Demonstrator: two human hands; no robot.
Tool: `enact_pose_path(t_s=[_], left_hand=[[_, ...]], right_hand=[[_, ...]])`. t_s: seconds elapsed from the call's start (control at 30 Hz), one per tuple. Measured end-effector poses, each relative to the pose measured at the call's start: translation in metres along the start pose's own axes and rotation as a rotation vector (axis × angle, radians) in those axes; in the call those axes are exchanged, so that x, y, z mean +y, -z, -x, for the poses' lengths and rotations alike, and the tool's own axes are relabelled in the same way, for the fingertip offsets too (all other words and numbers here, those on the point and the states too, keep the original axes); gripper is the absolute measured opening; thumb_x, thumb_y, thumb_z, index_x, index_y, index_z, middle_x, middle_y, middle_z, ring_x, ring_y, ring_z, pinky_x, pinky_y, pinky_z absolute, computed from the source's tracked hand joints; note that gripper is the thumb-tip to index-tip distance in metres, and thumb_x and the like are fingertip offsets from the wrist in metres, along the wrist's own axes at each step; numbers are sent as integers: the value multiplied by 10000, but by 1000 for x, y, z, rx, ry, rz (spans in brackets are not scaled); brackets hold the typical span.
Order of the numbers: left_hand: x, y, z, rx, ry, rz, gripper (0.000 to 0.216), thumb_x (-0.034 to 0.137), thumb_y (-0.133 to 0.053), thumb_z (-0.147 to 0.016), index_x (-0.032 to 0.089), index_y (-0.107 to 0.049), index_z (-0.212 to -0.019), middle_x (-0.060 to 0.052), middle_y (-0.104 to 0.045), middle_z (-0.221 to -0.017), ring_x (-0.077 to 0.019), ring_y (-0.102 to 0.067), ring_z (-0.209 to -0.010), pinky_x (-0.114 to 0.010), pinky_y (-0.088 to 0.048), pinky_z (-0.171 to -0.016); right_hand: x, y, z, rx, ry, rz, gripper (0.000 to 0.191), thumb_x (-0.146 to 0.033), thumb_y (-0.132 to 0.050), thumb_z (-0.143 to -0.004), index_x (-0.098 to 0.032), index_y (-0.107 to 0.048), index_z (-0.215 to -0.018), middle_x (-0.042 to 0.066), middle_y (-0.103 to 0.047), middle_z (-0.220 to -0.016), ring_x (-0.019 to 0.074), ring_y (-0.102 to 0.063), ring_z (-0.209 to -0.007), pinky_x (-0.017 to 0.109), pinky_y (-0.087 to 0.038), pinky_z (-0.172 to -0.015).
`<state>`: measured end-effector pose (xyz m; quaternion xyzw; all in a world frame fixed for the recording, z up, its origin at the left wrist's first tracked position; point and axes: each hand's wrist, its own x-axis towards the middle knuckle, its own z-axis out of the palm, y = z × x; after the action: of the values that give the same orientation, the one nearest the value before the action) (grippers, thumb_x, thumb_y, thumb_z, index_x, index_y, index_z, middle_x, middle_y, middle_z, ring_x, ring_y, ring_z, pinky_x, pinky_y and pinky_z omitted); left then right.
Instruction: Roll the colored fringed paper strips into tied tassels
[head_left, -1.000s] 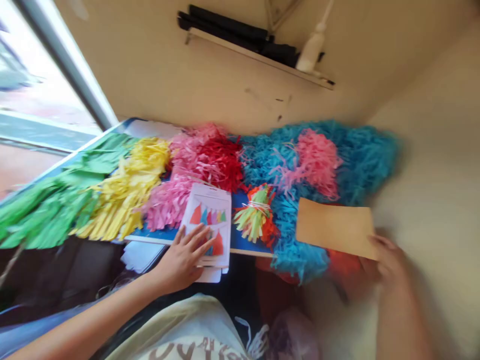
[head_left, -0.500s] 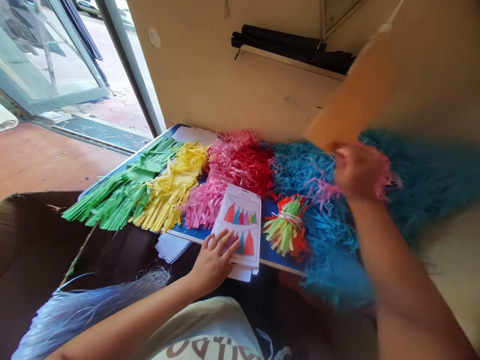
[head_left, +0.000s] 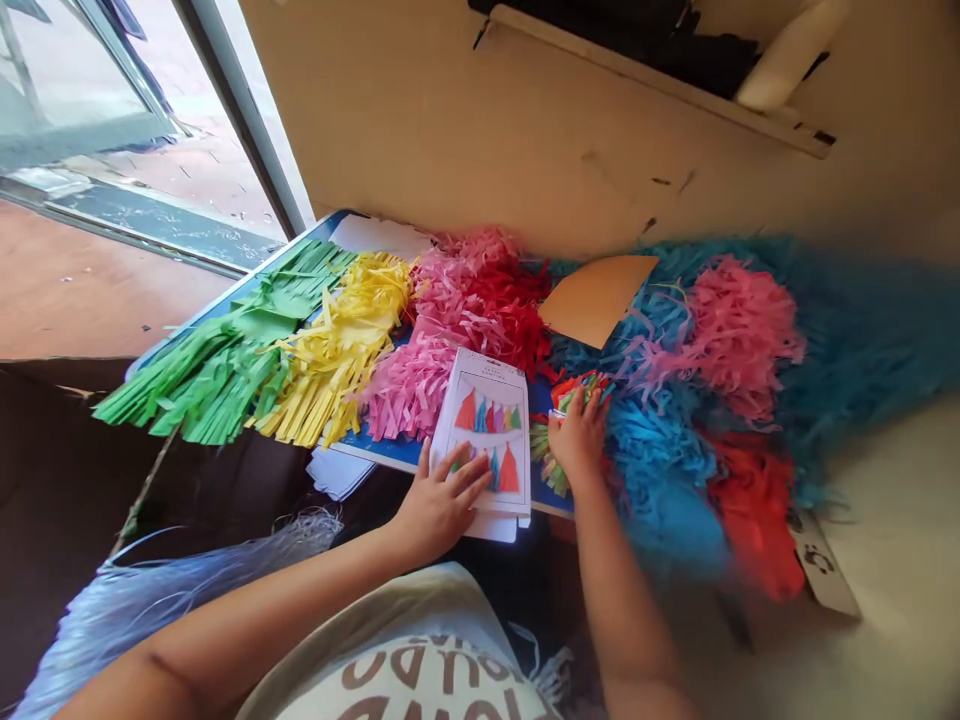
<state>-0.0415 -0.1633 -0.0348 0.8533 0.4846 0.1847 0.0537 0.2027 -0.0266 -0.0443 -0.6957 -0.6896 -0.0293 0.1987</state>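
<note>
White packet [head_left: 491,388] printed with tassels [head_left: 466,411], left hand [head_left: 437,506] spread on it, right hand [head_left: 579,434] over multicoloured bundle [head_left: 553,472], grip unclear

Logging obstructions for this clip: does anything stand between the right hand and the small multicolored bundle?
Nothing visible does. The right hand is on the multicolored bundle; the printed packet lies to the left, under the left hand.
</note>
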Motion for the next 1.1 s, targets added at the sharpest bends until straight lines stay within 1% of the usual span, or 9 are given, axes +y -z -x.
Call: enact_pose_path(t_s=[0.1,0.2,0.27,0.33,0.43,0.5,0.63,0.77,1.1], left_hand=[[5,3,-3,-31,24,-24,479,376,-578,-910,304,-541,-1381,-24,-490,-1501,-344,-364,-1422,-689,-57,-1182],[16,5,-14,-36,15,-70,457,352,-536,-935,270,-549,-1384,-43,-504,-1488,-352,-374,-1419,-665,-183,-1176],[26,2,-27,-29,-6,-84,445,332,-506,-949,230,-561,-1379,-62,-520,-1474,-341,-395,-1410,-602,-259,-1178],[37,-3,-43,-21,-6,-81,441,312,-494,-956,187,-568,-1372,-88,-534,-1459,-331,-425,-1392,-541,-329,-1161],[53,-10,-66,-28,11,-69,438,292,-499,-952,153,-577,-1360,-126,-534,-1451,-337,-446,-1377,-508,-396,-1121],[60,-12,-78,-51,18,-83,423,252,-485,-954,151,-581,-1353,-139,-534,-1448,-344,-444,-1379,-516,-414,-1101],[69,-6,-91,-57,14,-151,439,213,-388,-988,116,-533,-1391,-160,-507,-1467,-359,-435,-1382,-521,-443,-1067],[72,-1,-98,-73,19,-207,443,228,-364,-997,107,-518,-1395,-156,-513,-1463,-353,-438,-1379,-489,-459,-1059],[69,-4,-107,-41,-57,-224,392,202,-367,-991,121,-576,-1312,-158,-565,-1400,-259,-481,-1353,-427,-422,-1119]], right_hand=[[0,23,-19,-64,35,-47,697,-101,-466,-791,6,-346,-1469,291,-310,-1535,374,-261,-1458,549,-315,-1139],[8,82,-15,-30,43,-100,713,-77,-396,-811,-20,-266,-1510,245,-336,-1539,299,-336,-1441,473,-355,-1142],[8,121,15,129,138,-171,736,-124,-394,-854,-98,-177,-1556,181,-321,-1566,284,-322,-1453,486,-327,-1164],[1,138,65,247,239,-186,740,-204,-409,-913,-150,-94,-1580,161,-238,-1606,320,-285,-1468,531,-333,-1152],[-6,106,146,268,459,-162,760,-203,-435,-932,-170,-50,-1586,194,-170,-1620,385,-240,-1474,601,-393,-1085],[-1,65,182,134,483,-74,716,-155,-420,-933,-192,-125,-1584,189,-245,-1600,384,-205,-1482,610,-416,-1065],[18,18,203,44,432,29,634,-58,-446,-901,-220,-370,-1509,162,-333,-1570,377,-126,-1497,631,-389,-1080],[23,30,195,14,506,35,663,-1,-447,-875,-222,-388,-1497,155,-281,-1593,362,-126,-1502,614,-397,-1079],[1,72,172,-222,598,154,484,-92,-527,-893,-140,-558,-1374,178,-387,-1536,450,-292,-1430,566,-434,-1028]])
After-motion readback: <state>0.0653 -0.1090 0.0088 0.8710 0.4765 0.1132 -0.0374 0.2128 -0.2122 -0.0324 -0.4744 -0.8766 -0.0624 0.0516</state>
